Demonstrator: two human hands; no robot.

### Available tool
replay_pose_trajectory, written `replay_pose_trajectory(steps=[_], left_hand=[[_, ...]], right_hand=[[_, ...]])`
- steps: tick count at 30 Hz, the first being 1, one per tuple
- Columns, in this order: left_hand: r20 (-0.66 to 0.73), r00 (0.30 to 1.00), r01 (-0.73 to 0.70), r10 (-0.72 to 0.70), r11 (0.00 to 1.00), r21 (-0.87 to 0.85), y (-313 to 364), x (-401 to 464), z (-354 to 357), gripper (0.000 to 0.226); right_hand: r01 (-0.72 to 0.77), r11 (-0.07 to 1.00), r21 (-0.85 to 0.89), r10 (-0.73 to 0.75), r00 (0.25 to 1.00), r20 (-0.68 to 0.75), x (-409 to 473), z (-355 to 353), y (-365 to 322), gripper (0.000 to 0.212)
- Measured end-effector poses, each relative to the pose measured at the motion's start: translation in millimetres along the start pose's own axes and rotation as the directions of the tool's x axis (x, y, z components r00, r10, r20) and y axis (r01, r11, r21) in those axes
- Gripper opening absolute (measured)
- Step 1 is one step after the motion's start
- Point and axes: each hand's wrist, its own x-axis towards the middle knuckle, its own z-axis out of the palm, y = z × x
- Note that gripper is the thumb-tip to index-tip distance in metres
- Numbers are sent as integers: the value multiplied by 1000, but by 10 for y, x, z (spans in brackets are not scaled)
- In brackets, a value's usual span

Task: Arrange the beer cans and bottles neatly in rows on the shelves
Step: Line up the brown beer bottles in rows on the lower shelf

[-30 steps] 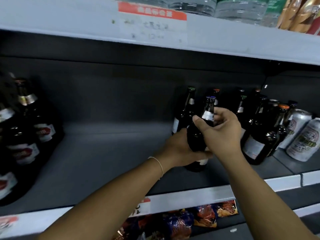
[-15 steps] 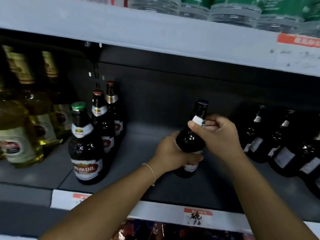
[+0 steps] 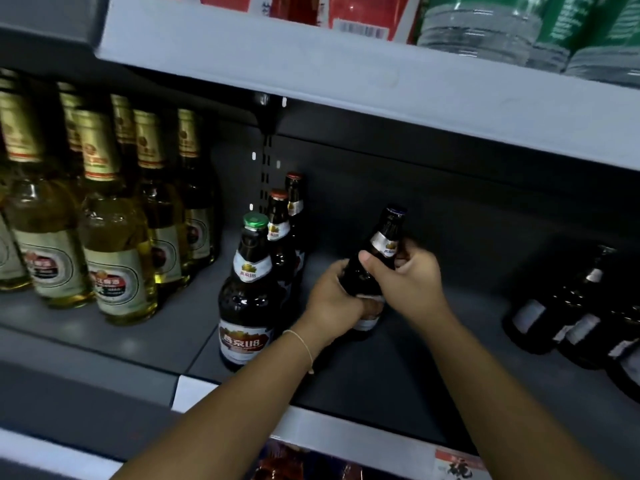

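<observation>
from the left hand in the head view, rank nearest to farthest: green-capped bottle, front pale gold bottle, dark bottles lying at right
1. green-capped bottle, just left of the left hand
2. dark bottles, across the shelf gap at right
3. front pale gold bottle, far left

A shop aisle: grey shelves (image 3: pixel 346 74) of beer bottles (image 3: pixel 114 244), price tags (image 3: pixel 457 467) on the edges.

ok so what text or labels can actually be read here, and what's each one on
"燕京U8": body label of the green-capped brown bottle at the front of its row.
Neck label of the dark bottle held in the left hand and right hand: too small to read.
Oval labels on the pale gold bottles: blurred.
Red price tag on the shelf edge: unreadable.
Red package on the upper shelf: only a barcode, no readable words.
</observation>
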Motion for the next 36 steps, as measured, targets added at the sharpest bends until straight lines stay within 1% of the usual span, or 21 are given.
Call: replay_pose_trajectory(steps=[4,8,12,14,17,20,26,30,36], left_hand=[[-72,997,-9,12,999,42,-103,5,-65,59],[-126,991,-20,35,992,124,-96,-19,-94,45],[-178,979,-56,96,975,217,-169,-27,-96,33],[-181,976,-78,125,966,248,-233,-34,-94,32],[-174,975,-100,139,972,213,-337,-8,-88,37],[-156,981,-83,112,980,179,-383,28,-72,47],[-54,999,12,-5,991,132,-476,116,-87,71],[-41,996,77,-74,993,85,-422,125,-106,73],[-23,996,91,-90,993,71,-545,184,-94,93]], right_hand=[[26,994,-103,-25,1000,6,125,185,-5,22],[-4,992,-125,0,1000,-30,245,311,55,22],[-1,982,-191,-8,999,-50,362,416,96,33],[12,973,-229,-28,997,-67,405,445,112,40],[15,958,-286,-29,999,-46,457,456,120,47],[19,950,-313,-37,998,-50,499,461,133,49],[27,919,-394,-47,998,-42,566,469,148,59],[28,913,-408,-46,998,-33,590,471,161,60],[27,925,-380,-46,998,-39,611,505,204,63]])
